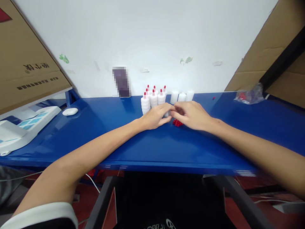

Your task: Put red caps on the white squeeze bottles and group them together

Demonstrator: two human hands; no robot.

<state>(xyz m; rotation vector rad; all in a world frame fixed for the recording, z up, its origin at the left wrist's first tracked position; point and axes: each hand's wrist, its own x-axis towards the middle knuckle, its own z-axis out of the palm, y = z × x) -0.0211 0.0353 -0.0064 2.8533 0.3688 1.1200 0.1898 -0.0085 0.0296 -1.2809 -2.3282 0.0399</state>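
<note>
My left hand [156, 117] curls its fingers and thumb around a whitish translucent piece [167, 113], mostly hidden in the grip. My right hand [192, 115] meets it from the other side, fingertips pinched together at that piece; what they hold is covered. Just below the fingers lies a small pile of red tip caps [177, 123] on the blue table. Behind my left hand several white squeeze bottles [153, 99] with red-tipped nozzles stand upright in a group. White bottles without nozzles [174, 97] stand behind my right hand.
A blue table [143, 152] runs along a white wall. At left are a white device [30, 127], a white oval object [70, 111] and a cardboard box [30, 57]. A blurred-out dark object [122, 82] leans on the wall. A clear bag [250, 94] with red pieces lies at right.
</note>
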